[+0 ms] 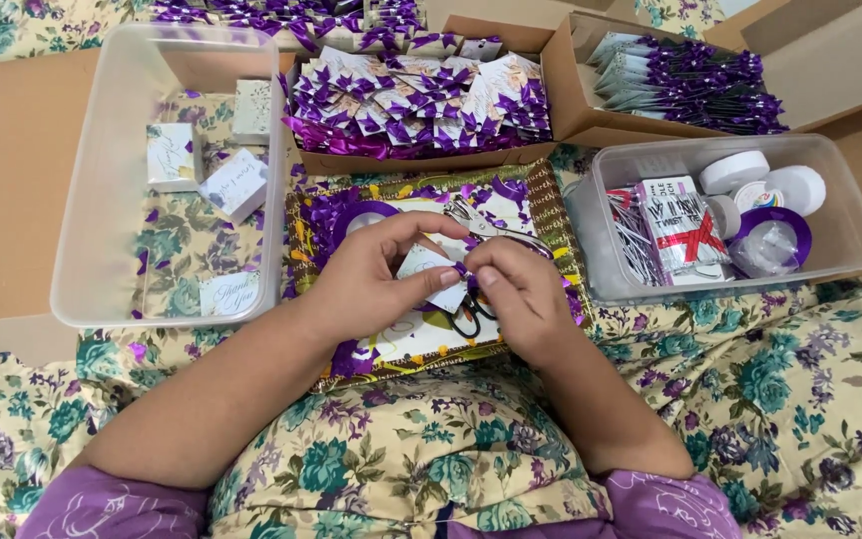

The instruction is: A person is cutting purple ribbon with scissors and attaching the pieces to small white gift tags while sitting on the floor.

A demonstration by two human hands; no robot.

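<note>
Head view: left hand (366, 284) and right hand (521, 294) both pinching one small white card (429, 268) with purple bow over tray (541, 215). Scissors (468, 314) lying half hidden underneath. Two clear bins (102, 200) flanking. Two cardboard boxes (566, 90) sitting behind, bow count unreadable.

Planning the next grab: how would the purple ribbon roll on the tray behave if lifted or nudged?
The ribbon roll is probably light, being a thin hollow ring. It lies flat on the tray, so a nudge likely slides it; stood on edge, it could roll. Loose ribbon scraps beside it may drag along.
</note>
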